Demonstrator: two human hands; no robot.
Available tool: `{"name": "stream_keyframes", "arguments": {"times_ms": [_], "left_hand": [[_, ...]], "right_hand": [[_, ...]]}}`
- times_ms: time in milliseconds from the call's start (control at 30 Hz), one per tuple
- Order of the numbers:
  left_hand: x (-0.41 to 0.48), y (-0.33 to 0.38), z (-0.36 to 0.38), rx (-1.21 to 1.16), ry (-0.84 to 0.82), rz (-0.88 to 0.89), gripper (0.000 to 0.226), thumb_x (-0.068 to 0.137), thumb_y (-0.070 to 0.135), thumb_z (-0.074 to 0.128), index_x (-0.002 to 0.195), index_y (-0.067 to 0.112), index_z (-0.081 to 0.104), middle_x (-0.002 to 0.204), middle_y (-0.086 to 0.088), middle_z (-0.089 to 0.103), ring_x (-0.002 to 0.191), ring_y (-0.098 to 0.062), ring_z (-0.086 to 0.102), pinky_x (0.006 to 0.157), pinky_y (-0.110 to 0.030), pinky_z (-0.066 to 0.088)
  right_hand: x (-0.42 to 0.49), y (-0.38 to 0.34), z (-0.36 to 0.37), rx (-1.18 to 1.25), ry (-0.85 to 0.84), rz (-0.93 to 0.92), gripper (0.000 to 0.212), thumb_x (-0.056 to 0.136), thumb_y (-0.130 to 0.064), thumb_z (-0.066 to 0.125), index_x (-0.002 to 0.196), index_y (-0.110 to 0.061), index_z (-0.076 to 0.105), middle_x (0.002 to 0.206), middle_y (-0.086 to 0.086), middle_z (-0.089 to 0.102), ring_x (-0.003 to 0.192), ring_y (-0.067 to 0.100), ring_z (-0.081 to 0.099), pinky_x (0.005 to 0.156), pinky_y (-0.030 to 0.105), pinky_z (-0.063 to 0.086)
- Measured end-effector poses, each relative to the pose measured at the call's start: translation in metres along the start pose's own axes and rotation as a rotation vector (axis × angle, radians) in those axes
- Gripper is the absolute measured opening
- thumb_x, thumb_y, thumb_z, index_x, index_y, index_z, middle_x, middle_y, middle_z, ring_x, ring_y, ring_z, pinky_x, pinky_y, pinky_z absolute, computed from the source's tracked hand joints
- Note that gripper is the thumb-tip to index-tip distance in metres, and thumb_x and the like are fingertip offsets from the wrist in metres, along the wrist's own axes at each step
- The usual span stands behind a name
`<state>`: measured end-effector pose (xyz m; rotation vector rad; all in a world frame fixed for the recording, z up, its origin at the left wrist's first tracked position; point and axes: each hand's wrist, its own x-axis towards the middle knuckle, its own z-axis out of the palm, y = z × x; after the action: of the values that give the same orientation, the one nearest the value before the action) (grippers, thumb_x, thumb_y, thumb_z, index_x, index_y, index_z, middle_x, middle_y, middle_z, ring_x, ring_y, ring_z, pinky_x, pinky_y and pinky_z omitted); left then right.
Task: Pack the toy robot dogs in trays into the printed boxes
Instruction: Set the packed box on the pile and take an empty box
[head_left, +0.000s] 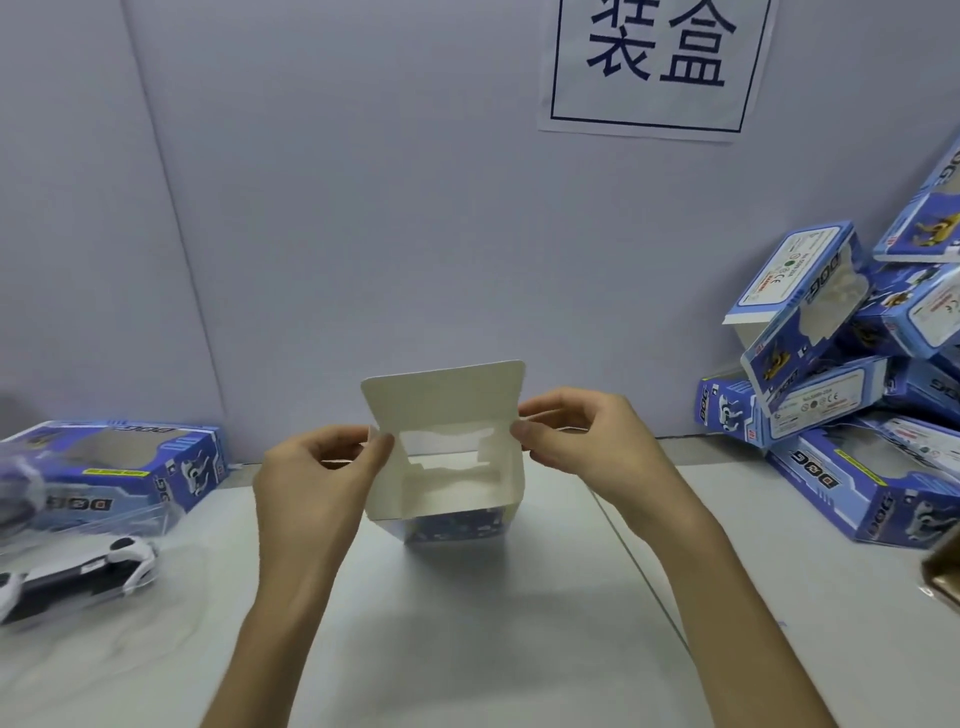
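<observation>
Fingers of the left hand (317, 467) are curled, thumb and forefinger pinching the left side flap of the open printed box (452, 483). The right hand (582, 436) pinches the right flap likewise. The box stands on end at the middle of the table (467, 649), long axis upright, white mouth facing up, lid flap raised on the far side.

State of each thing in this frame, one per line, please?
Held box: upright, top flap open, looks empty inside.
Left hand: pinches the box's left side flap.
Right hand: pinches its right side flap.
Toy robot dog: lies at left, not boxed.
Left box: lies flat, window up.
Box pile: heaped untidily at right; one end flap open.
</observation>
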<state>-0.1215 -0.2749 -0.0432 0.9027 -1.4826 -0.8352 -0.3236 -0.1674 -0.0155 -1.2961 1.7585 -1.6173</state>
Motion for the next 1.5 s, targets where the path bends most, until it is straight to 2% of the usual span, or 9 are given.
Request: {"name": "stream_keyframes", "arguments": {"times_ms": [267, 433, 600, 800, 1033, 1200, 1300, 1367, 1500], "left_hand": [[0.004, -0.002, 0.002, -0.105, -0.106, -0.119, 0.006, 0.083, 0.025, 0.079, 0.088, 0.026, 0.077, 0.075, 0.013, 0.075, 0.063, 0.0, 0.067, 0.065, -0.028, 0.054], [0.006, -0.008, 0.0, -0.286, -0.172, -0.22, 0.018, 0.086, 0.016, 0.075, 0.103, 0.022, 0.071, 0.076, -0.002, 0.076, 0.071, -0.015, 0.072, 0.061, -0.024, 0.057], [0.005, -0.026, 0.007, -0.544, -0.126, -0.453, 0.017, 0.086, 0.014, 0.074, 0.102, 0.014, 0.069, 0.078, -0.001, 0.074, 0.07, -0.016, 0.07, 0.059, -0.022, 0.055], [-0.01, -0.055, 0.015, -0.602, -0.226, -0.624, 0.043, 0.071, 0.034, 0.076, 0.103, 0.007, 0.071, 0.092, -0.002, 0.076, 0.072, -0.009, 0.072, 0.057, -0.017, 0.054], [-0.002, -0.027, 0.013, -0.361, -0.471, -0.191, 0.051, 0.069, 0.052, 0.083, 0.111, 0.027, 0.068, 0.109, 0.007, 0.073, 0.104, -0.012, 0.068, 0.083, -0.03, 0.055], [-0.003, -0.011, 0.012, -0.11, -0.694, -0.027, 0.087, 0.055, 0.051, 0.089, 0.126, 0.046, 0.039, 0.12, 0.03, 0.061, 0.116, 0.005, 0.056, 0.094, -0.015, 0.043], [-0.006, -0.015, 0.017, -0.101, -0.609, -0.013, 0.078, 0.065, 0.025, 0.092, 0.128, 0.035, 0.046, 0.12, 0.017, 0.063, 0.114, -0.007, 0.059, 0.077, -0.016, 0.055], [-0.009, -0.017, 0.02, -0.074, -0.487, -0.004, 0.069, 0.07, 0.02, 0.088, 0.129, 0.023, 0.052, 0.12, 0.009, 0.064, 0.112, -0.008, 0.06, 0.078, -0.02, 0.058], [-0.017, -0.021, 0.019, -0.005, -0.241, 0.124, 0.075, 0.069, 0.032, 0.09, 0.131, 0.025, 0.049, 0.119, 0.017, 0.06, 0.108, 0.001, 0.058, 0.084, -0.016, 0.054]], "right_hand": [[0.002, 0.015, 0.0, 0.019, 0.04, 0.105, 0.021, 0.098, -0.023, 0.062, 0.087, -0.011, 0.075, 0.074, 0.001, 0.076, 0.069, 0.014, 0.073, 0.06, 0.022, 0.057], [0.007, 0.025, -0.007, 0.01, 0.054, 0.081, 0.026, 0.104, -0.016, 0.052, 0.091, -0.012, 0.075, 0.08, 0.0, 0.076, 0.074, 0.013, 0.071, 0.063, 0.019, 0.055], [0.007, 0.05, -0.002, 0.543, -0.106, 0.258, 0.023, 0.103, -0.007, 0.049, 0.111, 0.002, 0.068, 0.093, 0.01, 0.071, 0.078, 0.017, 0.066, 0.072, 0.023, 0.057], [0.01, 0.074, 0.022, 0.493, 0.093, 0.349, 0.015, 0.099, -0.011, 0.059, 0.11, -0.004, 0.067, 0.089, 0.005, 0.069, 0.074, 0.016, 0.061, 0.067, 0.025, 0.055], [0.018, 0.048, 0.007, 0.77, 0.24, 0.228, 0.013, 0.099, 0.002, 0.05, 0.095, -0.009, 0.058, 0.079, 0.004, 0.065, 0.057, 0.008, 0.064, 0.049, 0.02, 0.051], [0.014, 0.032, -0.005, 0.832, 0.254, 0.275, 0.018, 0.099, 0.003, 0.05, 0.089, -0.009, 0.059, 0.075, 0.005, 0.063, 0.046, 0.007, 0.058, 0.042, 0.017, 0.046], [0.012, 0.028, 0.001, 0.817, 0.315, 0.292, 0.019, 0.099, 0.004, 0.049, 0.09, -0.009, 0.059, 0.081, 0.006, 0.063, 0.057, 0.011, 0.061, 0.051, 0.019, 0.05], [0.009, 0.024, 0.011, 0.569, 0.466, 0.223, 0.019, 0.096, 0.005, 0.05, 0.095, -0.012, 0.059, 0.093, 0.007, 0.062, 0.077, 0.016, 0.061, 0.064, 0.022, 0.051], [-0.014, -0.011, 0.049, 0.122, 0.575, -0.219, 0.024, 0.084, 0.0, 0.054, 0.094, -0.02, 0.062, 0.095, -0.002, 0.067, 0.086, 0.011, 0.065, 0.078, 0.025, 0.052]]}}
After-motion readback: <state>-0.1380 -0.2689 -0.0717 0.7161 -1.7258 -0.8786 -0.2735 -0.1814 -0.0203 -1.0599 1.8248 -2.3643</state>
